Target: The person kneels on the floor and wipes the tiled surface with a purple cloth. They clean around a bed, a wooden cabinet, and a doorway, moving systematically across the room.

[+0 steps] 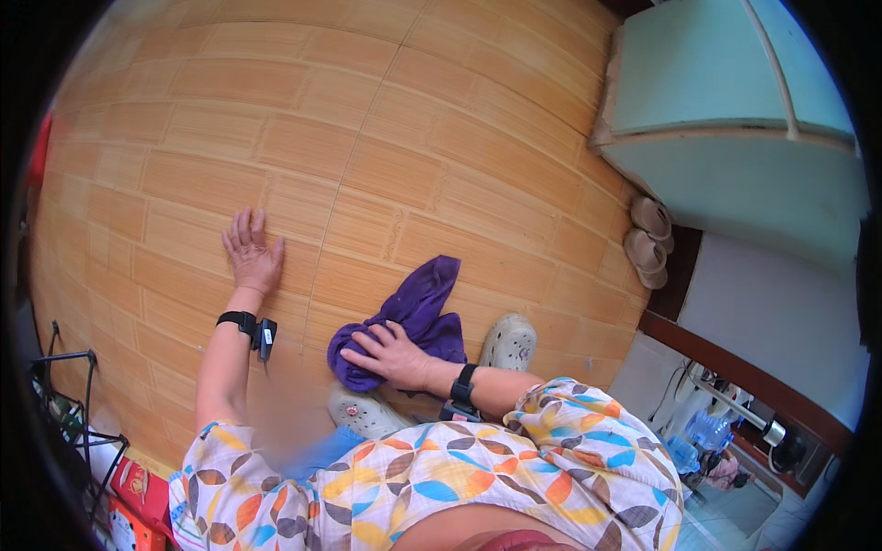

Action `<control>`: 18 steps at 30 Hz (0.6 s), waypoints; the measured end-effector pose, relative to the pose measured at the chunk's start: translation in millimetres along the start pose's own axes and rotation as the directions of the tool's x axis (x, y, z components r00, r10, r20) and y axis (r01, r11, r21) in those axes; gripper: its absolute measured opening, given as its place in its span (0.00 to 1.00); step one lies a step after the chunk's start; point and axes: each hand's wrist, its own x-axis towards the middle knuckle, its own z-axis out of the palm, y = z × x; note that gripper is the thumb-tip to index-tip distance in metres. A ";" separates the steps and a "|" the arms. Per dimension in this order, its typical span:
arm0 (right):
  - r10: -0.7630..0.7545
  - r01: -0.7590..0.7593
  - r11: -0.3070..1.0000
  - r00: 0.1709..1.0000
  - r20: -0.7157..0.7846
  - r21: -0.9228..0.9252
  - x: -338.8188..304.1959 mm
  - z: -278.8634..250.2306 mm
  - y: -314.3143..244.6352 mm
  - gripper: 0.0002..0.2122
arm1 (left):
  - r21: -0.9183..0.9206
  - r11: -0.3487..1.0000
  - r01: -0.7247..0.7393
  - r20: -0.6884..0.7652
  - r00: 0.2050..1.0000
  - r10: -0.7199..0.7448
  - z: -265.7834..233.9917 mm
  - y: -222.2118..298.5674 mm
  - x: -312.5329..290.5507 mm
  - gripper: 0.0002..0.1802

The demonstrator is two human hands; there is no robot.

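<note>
Purple cloth (pixel 413 312): bunched on the woven bamboo mat (pixel 367 138), just ahead of two pale clogs (pixel 508 342). Right hand (pixel 390 352): fingers spread, palm pressed flat on the cloth's near end. Left hand (pixel 250 255): open, flat on the bare mat, well apart from the cloth. Beige slippers (pixel 648 241): beside the teal cabinet (pixel 735 174).
</note>
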 end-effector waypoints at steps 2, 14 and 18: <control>0.108 -0.095 0.975 0.993 -0.050 0.202 -4.7 -17.7 17.8 0.44 | 0.030 0.999 -0.017 -0.033 0.999 0.018 5.6 -4.6 3.8 0.42; 0.675 -0.485 0.642 -0.011 -0.738 0.594 -44.4 -179.0 324.0 0.35 | -0.037 0.998 0.056 0.043 0.998 -0.054 0.1 9.1 2.2 0.42; 0.707 -0.800 0.225 -0.258 -0.658 0.556 -10.0 -198.9 393.5 0.45 | -0.084 0.994 0.071 0.074 0.995 -0.064 -4.4 16.2 4.2 0.44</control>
